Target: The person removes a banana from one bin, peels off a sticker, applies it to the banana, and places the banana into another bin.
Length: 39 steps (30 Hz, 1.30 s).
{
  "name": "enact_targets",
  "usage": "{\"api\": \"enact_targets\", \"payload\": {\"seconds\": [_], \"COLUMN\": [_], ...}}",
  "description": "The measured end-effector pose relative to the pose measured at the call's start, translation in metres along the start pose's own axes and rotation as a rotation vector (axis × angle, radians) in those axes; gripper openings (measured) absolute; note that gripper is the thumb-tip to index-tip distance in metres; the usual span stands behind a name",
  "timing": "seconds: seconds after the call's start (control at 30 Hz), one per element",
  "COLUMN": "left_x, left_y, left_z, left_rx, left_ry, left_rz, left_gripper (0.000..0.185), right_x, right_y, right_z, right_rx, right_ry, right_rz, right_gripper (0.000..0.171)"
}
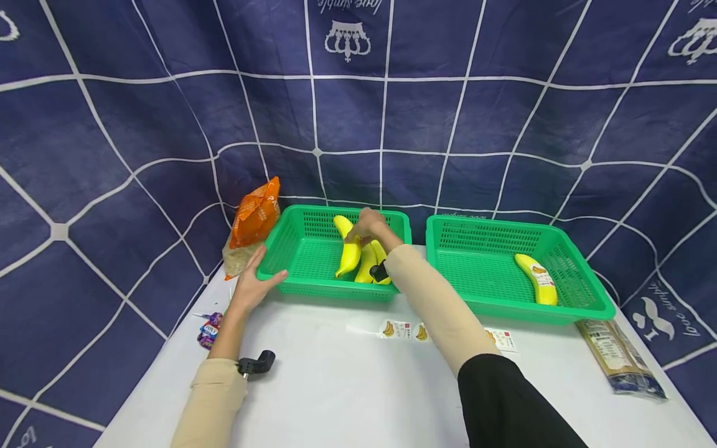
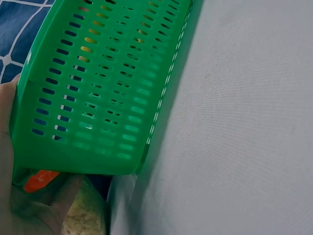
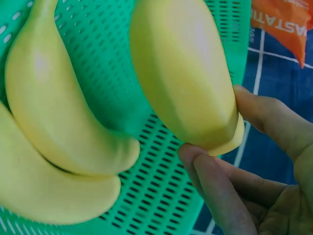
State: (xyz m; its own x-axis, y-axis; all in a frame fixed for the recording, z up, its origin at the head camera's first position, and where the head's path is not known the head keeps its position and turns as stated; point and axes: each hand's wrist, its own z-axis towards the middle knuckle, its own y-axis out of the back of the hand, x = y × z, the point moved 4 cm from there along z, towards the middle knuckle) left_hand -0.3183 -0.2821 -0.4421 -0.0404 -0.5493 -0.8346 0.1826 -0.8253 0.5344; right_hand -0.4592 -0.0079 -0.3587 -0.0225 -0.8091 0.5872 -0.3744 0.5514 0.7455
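Observation:
My right hand (image 1: pixel 371 225) reaches into the left green basket (image 1: pixel 313 256) and pinches the end of a yellow banana (image 3: pixel 181 68) between thumb and fingertips. This banana is tilted, its stem end pointing toward the basket's front. Beside it, two more bananas (image 3: pixel 63 98) lie against each other on the basket floor, partly covered by my right wrist in the head view. At the basket's front left corner, my left hand (image 1: pixel 253 287) holds the rim, thumb along the front and fingers on the left side.
A second green basket (image 1: pixel 476 267) stands on the right with one labelled banana (image 1: pixel 536 279). Banana stickers (image 1: pixel 396 330) lie in front. An orange bag (image 1: pixel 256 214) leans at the left, near purple-wrapped candies (image 1: pixel 210 330). A brown packet (image 1: pixel 618 354) lies far right.

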Motion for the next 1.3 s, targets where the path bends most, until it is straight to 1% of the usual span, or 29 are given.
{"api": "enact_targets", "payload": {"seconds": [0.07, 0.2, 0.4, 0.47, 0.63, 0.83, 0.93, 1.1, 1.3], "left_x": [0.000, -0.002, -0.005, -0.005, -0.004, -0.002, -0.002, -0.003, -0.004], "left_y": [-0.002, -0.005, 0.000, 0.002, 0.003, 0.002, 0.003, 0.004, 0.000], "left_z": [0.001, 0.002, 0.005, 0.005, 0.004, 0.002, 0.001, 0.001, 0.001], "left_rx": [0.006, 0.009, 0.003, 0.003, 0.015, 0.017, 0.016, 0.017, 0.038], "left_ry": [-0.003, -0.016, -0.021, -0.016, 0.004, 0.015, 0.026, 0.023, 0.026], "left_rz": [-0.002, -0.002, 0.006, 0.006, 0.009, -0.002, -0.001, -0.008, -0.013], "left_gripper": [0.095, 0.096, 0.096, 0.096, 0.097, 0.096, 0.096, 0.096, 0.096], "right_x": [-0.004, -0.013, -0.023, -0.026, -0.036, -0.048, -0.056, -0.074, -0.101], "right_y": [0.007, 0.023, 0.047, 0.053, 0.065, 0.078, 0.082, 0.085, 0.077], "right_z": [-0.005, -0.016, -0.041, -0.051, -0.076, -0.110, -0.127, -0.153, -0.183], "right_rx": [-0.022, -0.063, -0.096, -0.105, -0.112, -0.121, -0.111, -0.112, -0.109], "right_ry": [0.001, -0.003, -0.010, -0.006, 0.016, 0.043, 0.040, 0.018, -0.005], "right_rz": [-0.020, -0.035, 0.030, 0.012, -0.095, -0.094, -0.104, -0.094, -0.089], "right_gripper": [0.042, 0.042, 0.045, 0.046, 0.042, 0.036, 0.034, 0.034, 0.035]}}
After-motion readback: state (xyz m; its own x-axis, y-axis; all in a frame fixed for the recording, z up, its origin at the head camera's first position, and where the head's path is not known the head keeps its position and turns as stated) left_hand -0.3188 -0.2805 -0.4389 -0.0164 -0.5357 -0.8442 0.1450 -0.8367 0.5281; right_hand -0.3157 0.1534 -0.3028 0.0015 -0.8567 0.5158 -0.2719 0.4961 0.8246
